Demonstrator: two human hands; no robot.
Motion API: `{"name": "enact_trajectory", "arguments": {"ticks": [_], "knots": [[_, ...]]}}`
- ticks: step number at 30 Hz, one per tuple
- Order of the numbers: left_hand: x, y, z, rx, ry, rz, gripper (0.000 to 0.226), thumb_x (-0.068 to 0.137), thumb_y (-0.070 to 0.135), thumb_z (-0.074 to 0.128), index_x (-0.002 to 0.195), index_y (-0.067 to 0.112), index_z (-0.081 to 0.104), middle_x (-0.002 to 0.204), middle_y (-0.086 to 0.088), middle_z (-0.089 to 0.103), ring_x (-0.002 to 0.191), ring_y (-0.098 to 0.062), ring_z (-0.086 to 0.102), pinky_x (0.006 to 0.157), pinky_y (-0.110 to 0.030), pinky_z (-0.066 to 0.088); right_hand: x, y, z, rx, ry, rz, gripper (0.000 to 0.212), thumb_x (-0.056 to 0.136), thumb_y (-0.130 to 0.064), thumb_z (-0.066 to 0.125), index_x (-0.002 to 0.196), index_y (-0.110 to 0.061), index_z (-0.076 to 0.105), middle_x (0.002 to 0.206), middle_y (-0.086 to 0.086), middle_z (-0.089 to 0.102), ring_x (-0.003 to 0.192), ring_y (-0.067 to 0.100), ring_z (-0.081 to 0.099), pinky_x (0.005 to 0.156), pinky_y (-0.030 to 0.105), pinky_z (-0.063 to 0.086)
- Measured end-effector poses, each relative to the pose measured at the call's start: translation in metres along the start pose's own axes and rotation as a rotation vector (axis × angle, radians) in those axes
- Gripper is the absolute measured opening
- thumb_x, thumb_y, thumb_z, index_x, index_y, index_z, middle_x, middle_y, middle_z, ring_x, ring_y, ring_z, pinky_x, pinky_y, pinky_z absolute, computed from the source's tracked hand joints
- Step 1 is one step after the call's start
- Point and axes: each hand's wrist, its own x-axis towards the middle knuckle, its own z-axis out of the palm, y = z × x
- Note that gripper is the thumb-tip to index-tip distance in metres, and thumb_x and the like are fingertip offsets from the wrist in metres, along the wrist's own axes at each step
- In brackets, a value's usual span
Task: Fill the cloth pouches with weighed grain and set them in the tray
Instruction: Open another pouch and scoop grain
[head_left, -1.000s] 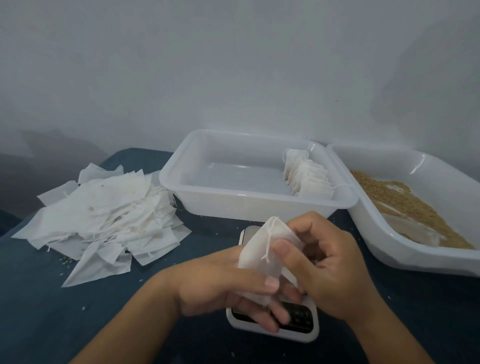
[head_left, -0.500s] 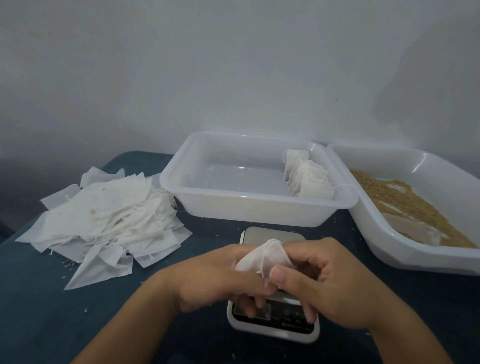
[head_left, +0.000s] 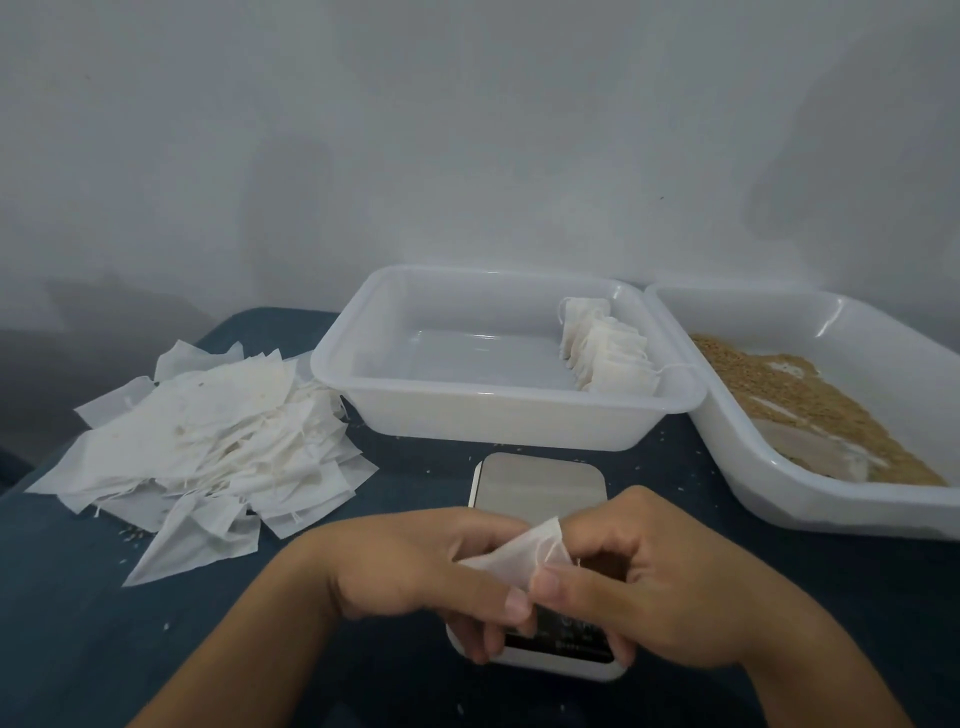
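A small white cloth pouch (head_left: 524, 558) is held between both hands just above a kitchen scale (head_left: 537, 480). My left hand (head_left: 415, 566) grips its lower side, thumb over the cloth. My right hand (head_left: 660, 587) pinches its upper right corner, where a thin drawstring shows. The hands hide the scale's front and display. Behind the scale, a white plastic tray (head_left: 467, 415) holds a row of several filled pouches (head_left: 608, 353) at its right end. Brown grain (head_left: 810, 400) lies in a second white tray (head_left: 852, 506) on the right.
A loose heap of empty white pouches (head_left: 208, 441) lies on the dark blue tabletop (head_left: 78, 597) at the left. Stray grains dot the surface near the trays and the heap. A plain pale wall rises close behind the trays.
Both hands have come down toward the front of the scale with the pouch. The pouch has gone from standing tall to folded low between the fingers, and more of the scale's steel top shows.
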Motion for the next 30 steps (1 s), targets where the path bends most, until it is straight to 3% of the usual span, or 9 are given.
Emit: {"name": "enact_trajectory", "arguments": {"ticks": [3, 6, 11, 14, 18, 21, 26, 28, 30], "knots": [[0.007, 0.005, 0.001, 0.027, -0.022, 0.021, 0.031, 0.090, 0.026, 0.066, 0.120, 0.017, 0.061, 0.100, -0.001, 0.063, 0.082, -0.014, 0.064, 0.079, -0.030, 0.056, -0.002, 0.003, -0.001, 0.003, 0.015, -0.005, 0.033, 0.102, -0.054, 0.059, 0.097, -0.028, 0.078, 0.081, -0.002, 0.076, 0.054, 0.016, 0.071, 0.052, 0.021, 0.051], [0.015, 0.019, 0.004, 0.094, -0.032, 0.068, 0.020, 0.094, 0.019, 0.063, 0.111, 0.030, 0.065, 0.097, 0.013, 0.064, 0.083, -0.006, 0.062, 0.078, -0.027, 0.051, -0.004, 0.003, -0.004, -0.009, 0.089, -0.063, 0.033, 0.101, -0.055, 0.058, 0.093, -0.028, 0.076, 0.081, -0.009, 0.076, 0.052, 0.013, 0.070, 0.051, 0.018, 0.049], [0.035, 0.050, 0.012, 0.288, 0.021, 0.151, 0.017, 0.093, 0.027, 0.063, 0.091, 0.043, 0.063, 0.085, 0.022, 0.063, 0.079, -0.001, 0.058, 0.073, -0.017, 0.048, -0.010, 0.008, -0.012, -0.097, 0.350, -0.181, 0.061, 0.098, -0.066, 0.052, 0.087, -0.011, 0.075, 0.065, 0.005, 0.068, 0.048, 0.017, 0.061, 0.044, 0.031, 0.046], [0.047, 0.047, 0.014, 0.335, 0.076, 0.211, 0.031, 0.097, 0.017, 0.064, 0.091, 0.048, 0.062, 0.085, 0.029, 0.064, 0.078, 0.006, 0.058, 0.070, -0.009, 0.047, -0.014, 0.011, -0.019, -0.190, 0.518, -0.265, 0.052, 0.100, -0.062, 0.051, 0.088, -0.019, 0.077, 0.064, -0.005, 0.066, 0.049, 0.013, 0.060, 0.044, 0.029, 0.048], [0.056, 0.017, 0.013, 0.356, 0.295, 0.211, 0.015, 0.083, 0.050, 0.073, 0.089, 0.054, 0.060, 0.088, 0.023, 0.063, 0.084, 0.001, 0.061, 0.078, -0.028, 0.049, -0.018, 0.015, -0.026, -0.182, 0.688, -0.300, 0.032, 0.101, -0.041, 0.054, 0.091, -0.020, 0.076, 0.077, -0.012, 0.075, 0.043, 0.005, 0.060, 0.043, 0.016, 0.046], [0.057, 0.000, 0.011, 0.281, 0.448, 0.211, 0.019, 0.077, 0.059, 0.076, 0.089, 0.051, 0.063, 0.086, 0.022, 0.065, 0.083, 0.002, 0.062, 0.079, -0.029, 0.049, -0.018, 0.017, -0.030, -0.225, 0.869, -0.316, 0.029, 0.102, -0.028, 0.045, 0.094, -0.022, 0.072, 0.082, -0.026, 0.072, 0.048, 0.002, 0.061, 0.048, 0.013, 0.047], [0.053, -0.003, 0.008, 0.267, 0.626, 0.234, 0.023, 0.075, 0.069, 0.069, 0.090, 0.054, 0.059, 0.084, 0.027, 0.063, 0.078, 0.007, 0.059, 0.076, -0.023, 0.046, -0.027, 0.037, -0.061, -0.233, 1.367, 0.012, 0.023, 0.099, -0.052, 0.053, 0.094, -0.041, 0.073, 0.091, -0.018, 0.074, 0.071, 0.008, 0.070, 0.063, 0.025, 0.058], [0.053, -0.005, 0.009, 0.306, 0.660, 0.230, 0.022, 0.078, 0.069, 0.066, 0.093, 0.055, 0.057, 0.087, 0.029, 0.063, 0.081, 0.007, 0.060, 0.075, -0.022, 0.046, -0.042, 0.056, -0.090, -0.402, 1.354, 0.318, 0.026, 0.092, -0.067, 0.054, 0.102, -0.048, 0.067, 0.099, -0.028, 0.070, 0.085, 0.005, 0.068, 0.077, 0.041, 0.058], [0.053, -0.007, 0.009, 0.357, 0.689, 0.238, 0.026, 0.082, 0.068, 0.064, 0.101, 0.050, 0.058, 0.094, 0.027, 0.064, 0.087, 0.005, 0.061, 0.076, -0.024, 0.049, -0.060, 0.077, -0.122, -0.578, 1.163, 0.580, 0.032, 0.088, -0.068, 0.058, 0.111, -0.045, 0.062, 0.108, -0.021, 0.069, 0.096, 0.016, 0.066, 0.085, 0.052, 0.055]]}}
